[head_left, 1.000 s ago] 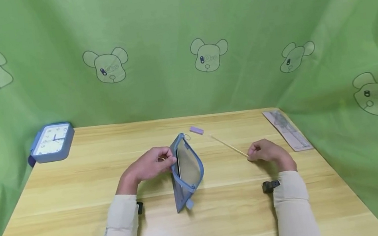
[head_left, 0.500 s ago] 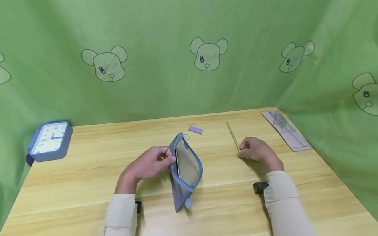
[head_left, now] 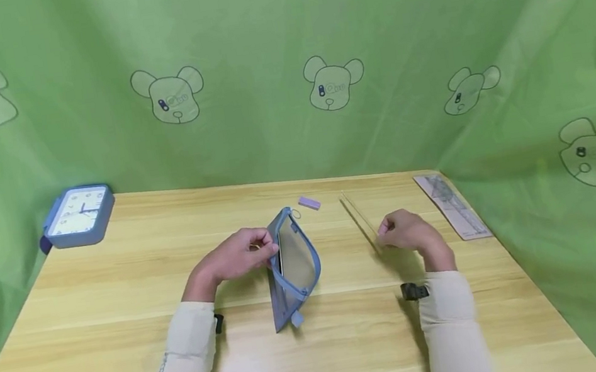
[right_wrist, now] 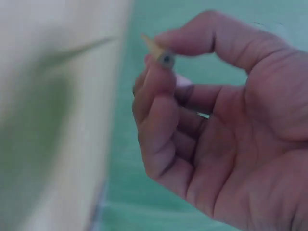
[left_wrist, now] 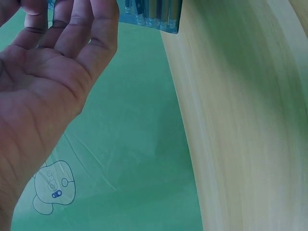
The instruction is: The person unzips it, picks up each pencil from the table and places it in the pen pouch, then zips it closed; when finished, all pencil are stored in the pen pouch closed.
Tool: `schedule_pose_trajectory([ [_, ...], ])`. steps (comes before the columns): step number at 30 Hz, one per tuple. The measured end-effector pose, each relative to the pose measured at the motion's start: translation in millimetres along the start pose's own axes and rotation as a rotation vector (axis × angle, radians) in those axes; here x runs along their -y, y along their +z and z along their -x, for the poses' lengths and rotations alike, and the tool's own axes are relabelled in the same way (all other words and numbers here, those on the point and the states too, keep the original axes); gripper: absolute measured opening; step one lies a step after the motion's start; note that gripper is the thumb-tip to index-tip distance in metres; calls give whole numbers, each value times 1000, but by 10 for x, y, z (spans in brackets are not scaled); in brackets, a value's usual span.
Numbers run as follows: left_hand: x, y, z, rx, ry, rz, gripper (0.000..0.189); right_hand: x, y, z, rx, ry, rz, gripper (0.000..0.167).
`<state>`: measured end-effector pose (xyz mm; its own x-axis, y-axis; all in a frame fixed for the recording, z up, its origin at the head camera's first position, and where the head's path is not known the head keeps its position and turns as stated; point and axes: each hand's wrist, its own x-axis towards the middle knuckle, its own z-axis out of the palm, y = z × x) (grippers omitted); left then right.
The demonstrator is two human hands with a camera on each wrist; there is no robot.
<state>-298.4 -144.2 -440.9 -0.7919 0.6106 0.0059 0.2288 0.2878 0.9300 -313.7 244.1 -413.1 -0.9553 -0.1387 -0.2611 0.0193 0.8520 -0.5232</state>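
Observation:
My left hand (head_left: 236, 257) pinches the near-left rim of a blue zippered pencil pouch (head_left: 278, 300), which stands on edge with its mouth gaping to the right. Through the pouch's side (left_wrist: 156, 14), several pencils or pens show in the left wrist view, above the left hand (left_wrist: 62, 67). To the right, my right hand (head_left: 410, 234) pinches a thin yellow pencil (head_left: 359, 210) by one end, raised off the table and pointing away to the left. In the right wrist view the pencil's (right_wrist: 161, 55) dark-cored end sits between thumb and forefinger of the right hand (right_wrist: 207, 120).
A purple eraser (head_left: 309, 203) lies just behind the pouch. At the right edge rests a clear-packed ruler set (head_left: 452, 207). A blue clock (head_left: 79, 217) stands at the back left of the wooden table (head_left: 97, 341). Green curtains (head_left: 264, 146) border the back and sides.
The right hand has moved left, then lifted the pencil off the table, turning it along the way. The left hand keeps its grip on the pouch.

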Motion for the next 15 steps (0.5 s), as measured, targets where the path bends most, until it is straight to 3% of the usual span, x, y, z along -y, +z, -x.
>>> schedule_pose_trajectory([
  [4, -16, -11, -6, 0, 19, -9, 20, 292, -226, 316, 46, -109, -111, 20],
  [8, -28, -22, -10, -2, 25, -15, 20, 546, -325, 578, 127, -231, -126, 21],
  [15, -13, -6, -4, -2, 21, -18, 20, 719, -211, 682, 262, -349, -97, 12],
])
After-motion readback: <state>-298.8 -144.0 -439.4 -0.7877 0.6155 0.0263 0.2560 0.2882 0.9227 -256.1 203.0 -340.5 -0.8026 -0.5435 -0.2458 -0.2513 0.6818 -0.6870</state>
